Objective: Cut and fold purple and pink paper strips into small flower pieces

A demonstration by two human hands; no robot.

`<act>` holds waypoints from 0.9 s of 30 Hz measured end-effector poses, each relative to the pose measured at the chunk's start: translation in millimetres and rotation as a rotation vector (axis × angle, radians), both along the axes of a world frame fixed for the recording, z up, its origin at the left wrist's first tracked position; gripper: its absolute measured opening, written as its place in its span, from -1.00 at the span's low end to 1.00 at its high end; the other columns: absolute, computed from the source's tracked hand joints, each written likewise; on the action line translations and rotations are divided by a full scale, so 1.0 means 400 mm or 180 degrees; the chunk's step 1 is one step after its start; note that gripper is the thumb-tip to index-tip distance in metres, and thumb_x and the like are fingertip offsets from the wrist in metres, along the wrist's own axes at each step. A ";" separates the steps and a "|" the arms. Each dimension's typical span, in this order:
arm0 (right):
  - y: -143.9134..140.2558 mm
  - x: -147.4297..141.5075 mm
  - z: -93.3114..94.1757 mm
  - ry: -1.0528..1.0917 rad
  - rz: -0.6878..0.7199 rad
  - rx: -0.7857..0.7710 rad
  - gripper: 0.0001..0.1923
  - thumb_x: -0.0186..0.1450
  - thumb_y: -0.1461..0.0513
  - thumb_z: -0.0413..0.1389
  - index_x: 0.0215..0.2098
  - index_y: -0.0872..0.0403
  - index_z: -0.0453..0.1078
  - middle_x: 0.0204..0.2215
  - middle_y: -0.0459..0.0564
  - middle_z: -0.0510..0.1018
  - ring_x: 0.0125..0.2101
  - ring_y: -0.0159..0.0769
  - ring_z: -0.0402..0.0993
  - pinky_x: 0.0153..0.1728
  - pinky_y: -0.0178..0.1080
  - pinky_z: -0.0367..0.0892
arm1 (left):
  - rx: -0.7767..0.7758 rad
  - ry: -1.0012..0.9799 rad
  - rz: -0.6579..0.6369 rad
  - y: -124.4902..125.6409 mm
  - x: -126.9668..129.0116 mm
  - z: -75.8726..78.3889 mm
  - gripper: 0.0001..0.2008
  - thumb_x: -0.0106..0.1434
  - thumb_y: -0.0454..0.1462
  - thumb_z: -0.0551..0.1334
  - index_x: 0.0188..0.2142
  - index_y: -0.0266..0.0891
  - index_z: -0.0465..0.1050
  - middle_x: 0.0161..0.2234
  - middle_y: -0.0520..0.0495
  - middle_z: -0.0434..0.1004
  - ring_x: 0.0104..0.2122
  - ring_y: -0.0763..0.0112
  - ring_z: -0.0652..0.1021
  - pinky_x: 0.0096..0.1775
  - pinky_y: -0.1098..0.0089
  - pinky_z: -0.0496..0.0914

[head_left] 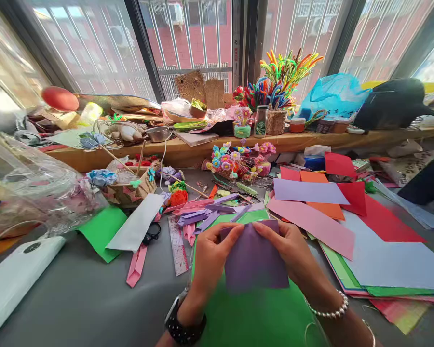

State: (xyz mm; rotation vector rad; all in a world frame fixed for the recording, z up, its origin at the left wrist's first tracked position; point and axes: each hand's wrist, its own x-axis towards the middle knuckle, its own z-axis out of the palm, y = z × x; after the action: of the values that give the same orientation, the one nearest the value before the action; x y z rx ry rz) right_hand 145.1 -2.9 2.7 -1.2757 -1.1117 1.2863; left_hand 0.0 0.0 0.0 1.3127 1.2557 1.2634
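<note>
A sheet of purple paper (255, 262) hangs between my two hands over a green sheet (256, 318) on the table. My left hand (215, 250) pinches its upper left part between thumb and fingers. At the upper right, my right hand (287, 246) pinches it in the same way, the two thumbs close together near the top edge. A slight crease or bend shows between the thumbs. Just beyond the hands lie several folded purple paper strips (206, 214). A ruler (178, 246) with pink markings rests left of my left hand.
Coloured paper sheets (394, 262) are stacked at right. A white device (21, 279), a curled green sheet (103, 233) and a folded pink strip (136, 266) lie at left. Pipe-cleaner flowers (227, 161) stand behind, below a crowded window ledge (202, 149).
</note>
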 end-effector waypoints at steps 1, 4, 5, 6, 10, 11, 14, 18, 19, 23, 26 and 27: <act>-0.001 0.002 -0.005 -0.0051 -0.0053 0.0014 -0.67 0.03 0.02 0.15 -0.47 0.15 0.46 -0.59 -0.07 0.48 -0.62 -0.46 0.29 -0.66 -0.44 0.17 | -0.0088 -0.0067 -0.0049 0.005 -0.001 -0.003 -0.79 -0.04 -0.15 0.28 -0.45 -0.24 0.52 -0.46 -0.02 0.55 -0.43 0.38 0.49 -0.44 0.49 0.34; -0.004 0.005 -0.015 -0.0116 -0.0150 0.0031 -0.66 0.03 0.02 0.15 -0.47 0.15 0.46 -0.58 -0.05 0.49 -0.61 -0.43 0.32 -0.65 -0.42 0.19 | -0.0268 -0.0191 -0.0139 0.015 -0.003 -0.010 -0.77 -0.08 -0.16 0.30 -0.44 -0.26 0.52 -0.47 -0.03 0.56 -0.46 0.37 0.49 -0.47 0.47 0.35; -0.003 0.005 -0.017 -0.0109 -0.0166 0.0031 -0.66 0.02 0.02 0.15 -0.47 0.15 0.46 -0.58 -0.05 0.49 -0.61 -0.42 0.32 -0.65 -0.41 0.20 | -0.0315 -0.0214 -0.0154 0.016 -0.003 -0.012 -0.76 -0.08 -0.16 0.30 -0.43 -0.27 0.52 -0.47 -0.04 0.56 -0.46 0.36 0.49 -0.47 0.47 0.35; -0.002 0.005 -0.018 -0.0085 -0.0166 0.0025 -0.66 0.02 0.02 0.16 -0.47 0.15 0.45 -0.57 -0.05 0.49 -0.60 -0.42 0.33 -0.64 -0.41 0.20 | -0.0332 -0.0215 -0.0156 0.017 -0.003 -0.014 -0.76 -0.08 -0.16 0.30 -0.44 -0.27 0.53 -0.47 -0.04 0.56 -0.46 0.37 0.49 -0.47 0.47 0.34; 0.004 0.001 -0.019 0.0124 -0.0130 -0.0060 -0.67 -0.01 0.03 0.19 -0.49 0.16 0.45 -0.57 -0.06 0.49 -0.60 -0.42 0.33 -0.64 -0.42 0.20 | -0.0197 -0.0131 -0.0101 0.015 -0.003 -0.019 -0.79 -0.06 -0.16 0.29 -0.46 -0.26 0.53 -0.48 -0.03 0.55 -0.45 0.37 0.48 -0.45 0.48 0.32; 0.005 0.000 -0.020 0.0216 -0.0126 -0.0101 -0.67 -0.02 0.03 0.20 -0.49 0.16 0.45 -0.57 -0.06 0.49 -0.60 -0.43 0.33 -0.64 -0.42 0.20 | -0.0154 -0.0108 -0.0089 0.014 -0.002 -0.021 -0.79 -0.06 -0.16 0.29 -0.46 -0.26 0.53 -0.47 -0.03 0.55 -0.44 0.38 0.48 -0.45 0.48 0.32; 0.008 -0.003 -0.023 0.0502 -0.0093 -0.0247 -0.68 -0.03 0.04 0.21 -0.49 0.16 0.45 -0.58 -0.07 0.49 -0.61 -0.43 0.32 -0.62 -0.40 0.21 | -0.0069 -0.0072 -0.0060 0.013 -0.002 -0.025 -0.81 -0.04 -0.17 0.28 -0.44 -0.24 0.53 -0.47 -0.01 0.55 -0.43 0.38 0.48 -0.43 0.49 0.32; 0.009 -0.005 -0.025 0.0605 -0.0064 -0.0332 -0.67 -0.05 0.04 0.22 -0.50 0.17 0.44 -0.61 -0.07 0.49 -0.62 -0.42 0.33 -0.63 -0.39 0.22 | -0.0183 -0.0209 -0.0131 0.019 -0.004 -0.028 -0.79 -0.05 -0.16 0.28 -0.44 -0.24 0.52 -0.46 -0.01 0.55 -0.43 0.38 0.48 -0.42 0.47 0.33; 0.010 -0.004 -0.026 0.0581 -0.0069 -0.0327 -0.66 -0.05 0.04 0.22 -0.49 0.17 0.44 -0.61 -0.06 0.49 -0.62 -0.41 0.33 -0.63 -0.38 0.22 | -0.0268 -0.0268 -0.0188 0.022 -0.004 -0.028 -0.77 -0.06 -0.16 0.29 -0.43 -0.26 0.51 -0.45 -0.03 0.55 -0.44 0.37 0.48 -0.43 0.47 0.33; 0.015 -0.001 -0.031 0.0436 -0.0115 -0.0283 -0.62 -0.04 0.02 0.20 -0.41 0.16 0.44 -0.58 -0.04 0.50 -0.58 -0.35 0.37 -0.62 -0.35 0.25 | -0.0640 -0.0418 -0.0365 0.033 -0.005 -0.029 -0.70 -0.12 -0.15 0.32 -0.41 -0.31 0.51 -0.44 -0.08 0.55 -0.45 0.34 0.49 -0.44 0.44 0.34; 0.019 0.001 -0.036 0.0356 -0.0013 -0.0256 -0.62 -0.03 0.01 0.20 -0.42 0.17 0.44 -0.56 -0.03 0.50 -0.58 -0.33 0.38 -0.61 -0.35 0.25 | -0.0662 -0.0493 -0.0292 0.037 -0.006 -0.034 -0.70 -0.12 -0.14 0.32 -0.40 -0.30 0.51 -0.42 -0.09 0.55 -0.44 0.36 0.49 -0.42 0.44 0.34; 0.020 0.001 -0.038 0.0344 0.0021 -0.0234 -0.62 -0.03 0.02 0.19 -0.43 0.17 0.44 -0.56 -0.03 0.51 -0.58 -0.34 0.38 -0.61 -0.35 0.24 | -0.0617 -0.0496 -0.0246 0.037 -0.006 -0.036 -0.71 -0.11 -0.14 0.32 -0.40 -0.29 0.52 -0.41 -0.08 0.56 -0.43 0.37 0.48 -0.41 0.45 0.34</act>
State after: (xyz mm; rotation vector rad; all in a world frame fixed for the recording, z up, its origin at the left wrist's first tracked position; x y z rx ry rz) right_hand 145.4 5.2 -12.4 -1.2418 -1.0013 1.3956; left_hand -2.4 14.9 -14.5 1.0927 1.1746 1.1366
